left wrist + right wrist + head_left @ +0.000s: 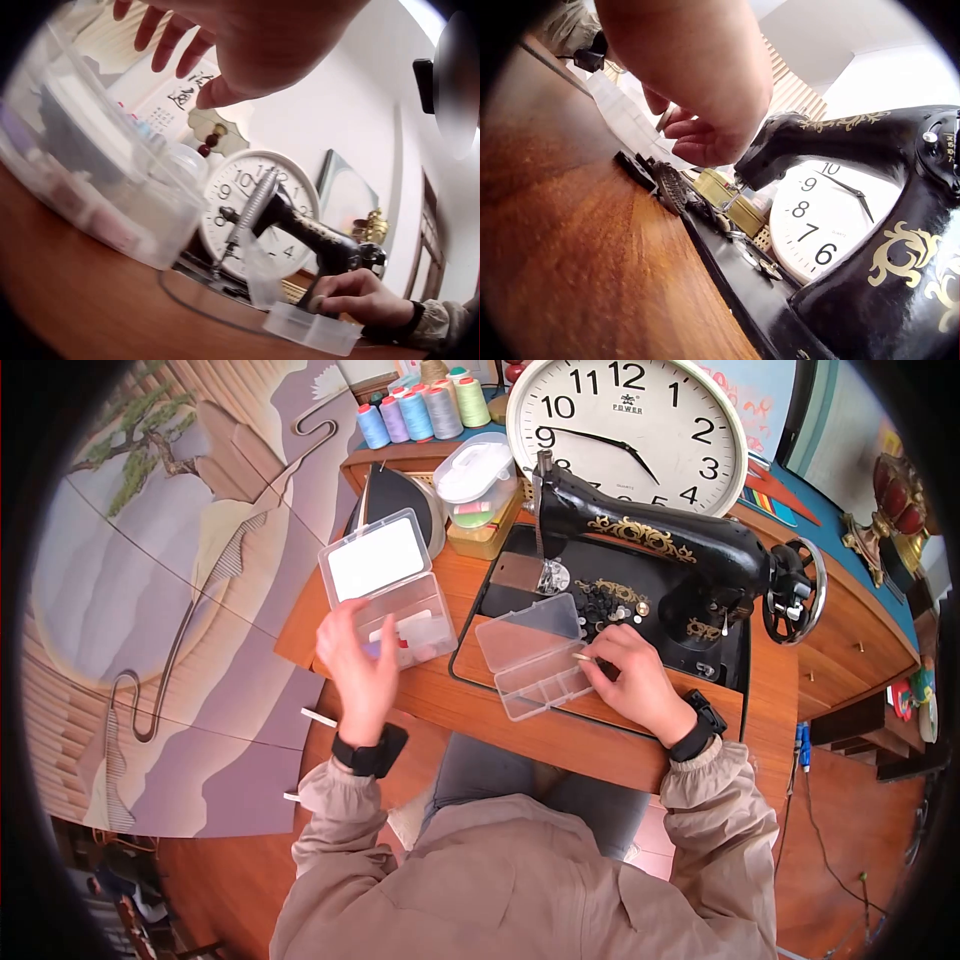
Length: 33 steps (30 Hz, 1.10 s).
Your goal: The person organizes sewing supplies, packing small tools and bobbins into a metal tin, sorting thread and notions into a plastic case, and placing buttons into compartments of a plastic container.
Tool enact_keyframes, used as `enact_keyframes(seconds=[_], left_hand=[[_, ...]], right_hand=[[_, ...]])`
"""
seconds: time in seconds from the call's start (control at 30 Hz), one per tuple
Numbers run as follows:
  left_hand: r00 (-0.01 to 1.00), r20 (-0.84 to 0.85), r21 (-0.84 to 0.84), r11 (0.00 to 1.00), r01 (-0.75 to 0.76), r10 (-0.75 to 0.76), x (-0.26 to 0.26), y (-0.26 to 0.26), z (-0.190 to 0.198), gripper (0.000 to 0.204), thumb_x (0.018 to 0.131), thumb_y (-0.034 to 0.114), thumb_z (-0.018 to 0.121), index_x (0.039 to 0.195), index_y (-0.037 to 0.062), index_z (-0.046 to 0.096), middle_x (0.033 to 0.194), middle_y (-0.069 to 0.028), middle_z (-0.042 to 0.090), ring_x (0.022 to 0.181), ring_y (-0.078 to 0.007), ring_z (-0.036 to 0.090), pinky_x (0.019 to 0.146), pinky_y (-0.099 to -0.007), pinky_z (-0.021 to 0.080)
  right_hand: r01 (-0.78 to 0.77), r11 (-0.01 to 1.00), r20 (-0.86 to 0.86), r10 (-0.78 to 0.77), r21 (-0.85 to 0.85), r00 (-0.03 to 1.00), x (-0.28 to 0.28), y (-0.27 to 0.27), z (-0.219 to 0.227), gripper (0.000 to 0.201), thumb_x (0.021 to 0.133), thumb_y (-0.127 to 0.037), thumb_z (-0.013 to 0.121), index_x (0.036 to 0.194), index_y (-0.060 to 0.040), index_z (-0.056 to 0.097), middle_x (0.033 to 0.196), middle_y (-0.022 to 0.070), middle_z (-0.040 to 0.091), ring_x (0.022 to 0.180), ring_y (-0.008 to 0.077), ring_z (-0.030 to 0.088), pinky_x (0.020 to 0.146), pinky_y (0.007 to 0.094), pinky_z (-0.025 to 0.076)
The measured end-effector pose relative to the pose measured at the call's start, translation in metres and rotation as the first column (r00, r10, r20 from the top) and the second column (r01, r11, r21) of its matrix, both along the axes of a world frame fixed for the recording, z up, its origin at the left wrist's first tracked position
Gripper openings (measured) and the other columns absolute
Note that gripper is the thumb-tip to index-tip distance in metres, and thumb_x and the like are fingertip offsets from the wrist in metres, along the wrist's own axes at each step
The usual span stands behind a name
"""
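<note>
My right hand [630, 678] pinches a small pale button [581, 656] over the right end of an open, clear divided box [535, 685]; the left wrist view also shows the button [316, 304] between thumb and finger. Dark and pale buttons [603, 608] lie heaped on the sewing machine bed just behind that box. The left hand [360, 665], fingers extended, is over the front edge of a second clear box [432, 622], whose lid stands up; small packets lie inside. In the left wrist view the left hand [262, 45] holds nothing and is above that box.
A black sewing machine [650, 525] stands behind the buttons, with a large clock [640, 430] at its back. Left of the clock are a round clear tub [476, 472] on a yellow tin [485, 538] and several thread spools [415, 415]. The wooden table edge [600, 755] runs near my lap.
</note>
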<state>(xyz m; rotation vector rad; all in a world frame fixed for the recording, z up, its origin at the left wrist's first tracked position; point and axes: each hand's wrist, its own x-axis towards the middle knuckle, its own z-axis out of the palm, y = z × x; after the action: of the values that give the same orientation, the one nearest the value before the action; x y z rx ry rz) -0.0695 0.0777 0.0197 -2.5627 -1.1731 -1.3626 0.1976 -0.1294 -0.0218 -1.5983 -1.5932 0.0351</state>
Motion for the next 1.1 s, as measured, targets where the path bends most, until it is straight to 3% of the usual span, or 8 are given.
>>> enact_keyframes(seconds=[0.1, 0.13, 0.2, 0.23, 0.3, 0.77, 0.93, 1.1], left_hand=[[0.992, -0.058, -0.011, 0.993, -0.115, 0.114, -0.046, 0.044, -0.035, 0.050, 0.087, 0.016, 0.073, 0.131, 0.0030, 0.052, 0.126, -0.0162, 0.058, 0.119, -0.0357, 0.053, 0.106, -0.0460, 0.037], [0.993, 0.046, -0.254, 0.962, -0.096, 0.112, -0.061, 0.060, -0.049, 0.053, 0.088, 0.016, 0.073, 0.134, 0.0026, 0.051, 0.129, -0.0171, 0.058, 0.121, -0.0344, 0.054, 0.105, -0.0452, 0.040], [0.945, 0.311, -0.683, 0.715, 0.151, 0.098, -0.082, 0.085, -0.069, 0.050, 0.096, 0.016, 0.067, 0.139, -0.0010, 0.049, 0.136, -0.0174, 0.057, 0.124, -0.0277, 0.057, 0.102, -0.0398, 0.047], [0.943, 0.317, -0.681, 0.716, 0.155, 0.097, -0.080, 0.083, -0.067, 0.050, 0.096, 0.016, 0.067, 0.139, -0.0010, 0.049, 0.136, -0.0174, 0.057, 0.124, -0.0277, 0.057, 0.102, -0.0398, 0.047], [0.854, 0.511, -0.760, 0.515, 0.397, 0.096, -0.076, 0.077, -0.063, 0.043, 0.101, 0.011, 0.060, 0.139, -0.0045, 0.049, 0.135, -0.0151, 0.060, 0.119, -0.0227, 0.061, 0.098, -0.0346, 0.050], [0.767, 0.615, -0.591, 0.750, 0.297, 0.180, -0.125, 0.042, -0.056, 0.046, 0.099, -0.006, 0.050, 0.144, -0.0061, 0.045, 0.136, -0.0153, 0.060, 0.119, -0.0212, 0.062, 0.097, -0.0312, 0.051], [0.587, 0.732, -0.592, 0.749, 0.298, 0.345, -0.132, 0.052, -0.068, 0.052, 0.091, -0.014, 0.046, 0.142, -0.0063, 0.045, 0.138, -0.0162, 0.057, 0.125, -0.0243, 0.058, 0.103, -0.0337, 0.048], [0.508, 0.802, -0.535, 0.757, 0.374, 0.316, -0.110, 0.061, -0.075, 0.063, 0.086, -0.017, 0.042, 0.147, -0.0044, 0.036, 0.144, -0.0168, 0.050, 0.132, -0.0269, 0.051, 0.109, -0.0368, 0.042]], right_hand=[[0.054, 0.998, -0.014, -0.053, 0.041, 0.998, -0.005, 0.001, -0.001, 0.010, 0.083, -0.004, 0.073, 0.092, -0.0016, 0.070, 0.087, 0.0105, 0.063, 0.085, 0.0312, 0.061, 0.074, 0.0405, 0.052], [0.097, 0.992, -0.026, -0.095, 0.076, 0.995, -0.006, 0.001, -0.001, 0.010, 0.084, -0.004, 0.072, 0.092, -0.0018, 0.070, 0.087, 0.0105, 0.063, 0.086, 0.0315, 0.061, 0.075, 0.0408, 0.052], [0.145, 0.986, -0.013, -0.144, 0.076, 0.989, -0.003, 0.001, -0.001, 0.010, 0.083, -0.005, 0.072, 0.093, -0.0021, 0.070, 0.088, 0.0104, 0.064, 0.086, 0.0319, 0.062, 0.075, 0.0411, 0.052], [0.192, 0.979, -0.001, -0.193, 0.075, 0.981, -0.001, 0.001, -0.001, 0.010, 0.083, -0.005, 0.073, 0.093, -0.0024, 0.070, 0.088, 0.0104, 0.064, 0.086, 0.0324, 0.062, 0.075, 0.0414, 0.052], [0.217, 0.973, 0.017, -0.219, 0.081, 0.976, 0.003, 0.001, -0.003, 0.010, 0.083, -0.005, 0.073, 0.092, -0.0024, 0.070, 0.088, 0.0103, 0.065, 0.085, 0.0326, 0.062, 0.075, 0.0413, 0.052], [0.281, 0.956, 0.042, -0.286, 0.088, 0.957, 0.010, 0.003, -0.006, 0.007, 0.083, -0.005, 0.073, 0.089, -0.0023, 0.069, 0.086, 0.0100, 0.065, 0.084, 0.0330, 0.062, 0.074, 0.0404, 0.052], [0.279, 0.956, 0.039, -0.283, 0.090, 0.958, 0.010, 0.003, -0.006, 0.007, 0.083, -0.005, 0.072, 0.089, -0.0029, 0.070, 0.086, 0.0104, 0.065, 0.083, 0.0328, 0.062, 0.073, 0.0405, 0.052], [0.285, 0.955, 0.034, -0.289, 0.084, 0.957, 0.010, 0.002, -0.006, 0.007, 0.083, -0.005, 0.072, 0.089, -0.0028, 0.070, 0.085, 0.0107, 0.065, 0.083, 0.0328, 0.062, 0.073, 0.0407, 0.052]])
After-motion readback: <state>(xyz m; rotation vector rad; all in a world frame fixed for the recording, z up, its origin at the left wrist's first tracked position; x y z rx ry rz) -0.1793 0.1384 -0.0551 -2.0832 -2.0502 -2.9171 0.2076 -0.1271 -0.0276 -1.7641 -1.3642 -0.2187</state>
